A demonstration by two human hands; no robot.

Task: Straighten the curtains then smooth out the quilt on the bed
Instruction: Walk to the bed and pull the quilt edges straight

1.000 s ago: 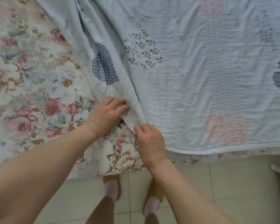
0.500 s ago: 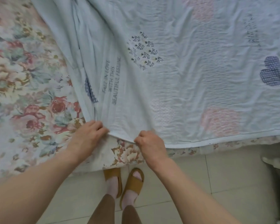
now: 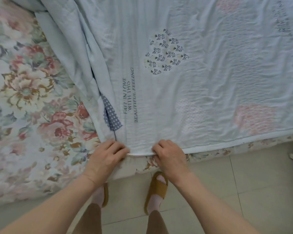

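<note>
quilt (image 3: 201,85), pale blue with printed hearts and lettering, spread over the bed's right part, bunched in folds along its left edge; left hand (image 3: 107,157) and right hand (image 3: 170,156), close together, each grip the quilt's near hem at the bed edge; floral sheet (image 3: 32,102) exposed at left; tiled floor (image 3: 235,191) below; mustard slippers (image 3: 156,188) on the person's feet.

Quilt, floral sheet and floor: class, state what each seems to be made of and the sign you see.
Quilt: thin matte woven fabric, probably cotton; it crinkles finely and folds softly where the left hand and right hand grip its edge.
Floral sheet: printed cloth, matte, lying flat.
Floor: likely glazed ceramic tile; pale, slightly shiny, with grout lines.
</note>
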